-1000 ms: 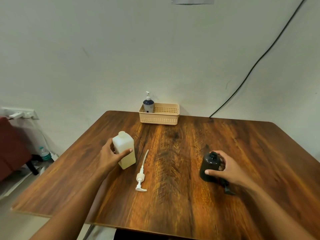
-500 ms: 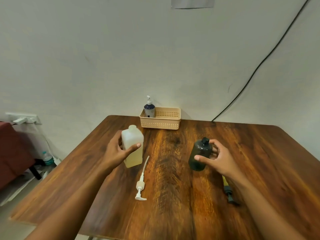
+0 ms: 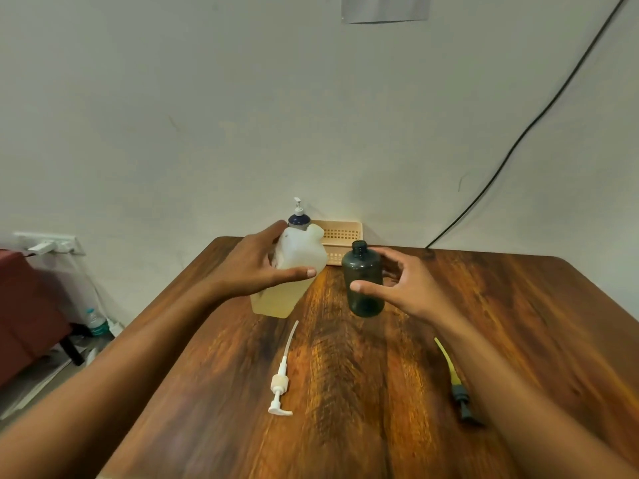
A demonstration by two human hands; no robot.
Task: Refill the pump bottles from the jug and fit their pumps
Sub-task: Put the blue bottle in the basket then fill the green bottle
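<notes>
A plain off-white wall (image 3: 207,115) carries 1 black cable (image 3: 518,140) running diagonally and a grey sheet (image 3: 385,8) up top. A dark wooden table (image 3: 518,305) stands against it. At left: a white socket plate (image 3: 52,242), a maroon seat (image 3: 24,305) and a water bottle (image 3: 96,323) on the floor.

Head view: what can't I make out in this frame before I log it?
Head view only:
- Jug mouth: blurred, so capped or open is unclear; left hand covers its side.
- Pump bottle in the basket: body hidden behind the jug.
- Dark bottle: tinted wall hides any fill level; right hand covers its far side.
- Dark pump: nozzle blurred.
</notes>
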